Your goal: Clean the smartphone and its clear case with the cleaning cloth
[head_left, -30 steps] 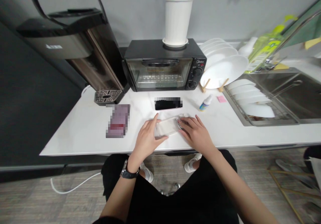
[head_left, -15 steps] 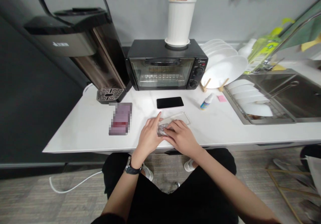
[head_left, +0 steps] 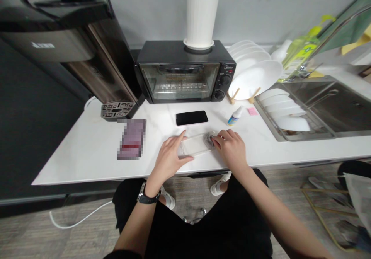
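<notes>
A clear phone case (head_left: 194, 145) lies on the white counter in front of me. My left hand (head_left: 169, 154) grips its left end, thumb along the near edge and fingers at the far side. Bunched in the fingers of my right hand (head_left: 232, 147) is a small grey crumpled cloth (head_left: 208, 140), pressed against the case's right end. Just beyond the case rests a phone (head_left: 191, 118) with a dark screen. A small white spray bottle (head_left: 235, 116) with a blue and yellow label stands to the right of the phone.
A pixelated purple item (head_left: 131, 139) lies left of my hands, near the water dispenser (head_left: 95, 65). Behind the phone stands a toaster oven (head_left: 182, 77). Pink sticky notes (head_left: 252, 111), racked white plates (head_left: 255, 77) and a sink (head_left: 342, 104) are to the right.
My right hand has slid the cloth from the left part of the case to its right end. My left hand stays at the left end. The camera view has shifted slightly.
</notes>
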The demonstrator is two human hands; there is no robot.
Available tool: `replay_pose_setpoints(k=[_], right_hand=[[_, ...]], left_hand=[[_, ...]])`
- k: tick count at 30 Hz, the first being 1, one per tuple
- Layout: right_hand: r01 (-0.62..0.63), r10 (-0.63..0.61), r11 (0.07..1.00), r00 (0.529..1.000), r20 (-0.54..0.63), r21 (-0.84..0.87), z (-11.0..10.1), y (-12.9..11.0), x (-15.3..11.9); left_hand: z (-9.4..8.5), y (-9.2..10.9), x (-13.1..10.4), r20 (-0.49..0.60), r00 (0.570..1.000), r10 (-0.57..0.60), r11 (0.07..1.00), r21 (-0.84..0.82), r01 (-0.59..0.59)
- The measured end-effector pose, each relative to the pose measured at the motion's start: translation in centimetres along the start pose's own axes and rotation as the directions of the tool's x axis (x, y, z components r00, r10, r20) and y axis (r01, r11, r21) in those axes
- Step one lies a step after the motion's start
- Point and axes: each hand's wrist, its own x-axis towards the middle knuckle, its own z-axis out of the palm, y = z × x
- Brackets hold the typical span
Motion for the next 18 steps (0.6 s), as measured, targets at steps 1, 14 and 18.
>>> replay_pose_setpoints(k=[1,14,18], right_hand=[[0.002,-0.002,1.000,1.000,-0.001,-0.003,0.2,-0.5,0.1],[0.233,-0.259,0.956,0.955,0.142,0.177,0.6,-7.0,0.4],[0.255,-0.281,0.951,0.949,0.145,0.176,0.3,-6.2,0.5]], left_hand=[[0.0,0.0,0.1,0.004,1.000,-0.002,1.000,0.001,0.002],[0.0,0.1,-0.1,0.000,1.000,0.005,1.000,-0.005,-0.005],[0.0,0.2,-0.1,0.010,1.000,0.002,1.000,-0.006,-0.002]])
